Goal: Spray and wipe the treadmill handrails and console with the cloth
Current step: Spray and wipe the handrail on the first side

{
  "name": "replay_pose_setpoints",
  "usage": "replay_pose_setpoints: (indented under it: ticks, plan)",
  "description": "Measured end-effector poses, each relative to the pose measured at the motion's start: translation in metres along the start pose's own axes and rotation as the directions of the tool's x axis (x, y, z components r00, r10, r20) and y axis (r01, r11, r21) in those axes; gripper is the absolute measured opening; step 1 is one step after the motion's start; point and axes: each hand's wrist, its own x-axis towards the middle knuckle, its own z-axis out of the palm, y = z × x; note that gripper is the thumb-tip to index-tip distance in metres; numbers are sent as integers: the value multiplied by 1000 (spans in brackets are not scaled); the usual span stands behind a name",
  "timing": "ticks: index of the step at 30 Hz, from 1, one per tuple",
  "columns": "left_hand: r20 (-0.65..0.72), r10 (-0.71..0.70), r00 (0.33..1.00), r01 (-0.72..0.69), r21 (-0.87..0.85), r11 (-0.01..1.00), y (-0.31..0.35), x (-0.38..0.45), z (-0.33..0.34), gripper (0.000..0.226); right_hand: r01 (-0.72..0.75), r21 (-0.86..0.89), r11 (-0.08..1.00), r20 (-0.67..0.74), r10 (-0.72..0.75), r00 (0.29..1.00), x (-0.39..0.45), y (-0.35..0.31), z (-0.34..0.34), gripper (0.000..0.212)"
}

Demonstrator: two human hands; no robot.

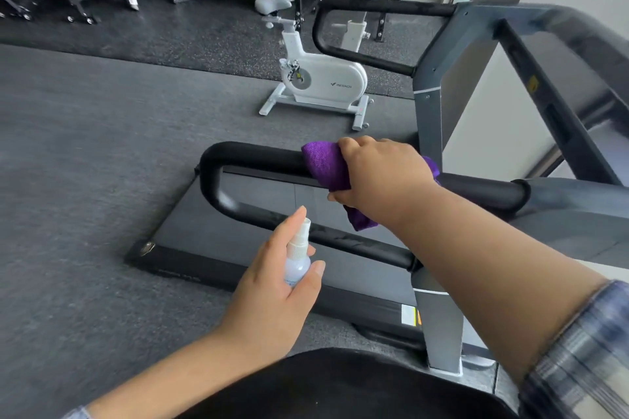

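Head view: right hand (381, 177) clamps purple cloth (325, 165) round near handrail (252, 155), wiping step judged in hand; left hand (275, 289) grips spray bottle (297, 262) below it, idle; next likely slide cloth along rail toward bend.

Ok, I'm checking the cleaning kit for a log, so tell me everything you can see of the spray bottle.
The spray bottle is small, with a clear, bluish body that looks like plastic, and a white pump nozzle on top. It stands about upright in the air, near the lower bar of the near handrail. The left hand grips it, fingers curled round the body, forefinger raised beside the nozzle. Its label is partly hidden and unreadable.
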Motion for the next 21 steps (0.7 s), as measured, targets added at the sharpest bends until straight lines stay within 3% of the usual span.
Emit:
replay_pose_setpoints:
  ticks: [14,21]
  plan:
    - [-58,41,997,-36,76,996,-59,29,-100,74,48,-25,999,-9,-48,999,82,-121,0,64]
    - [-32,79,996,-78,42,996,-79,35,-138,63,82,-123,989,125,-67,990,121,-183,0,54]
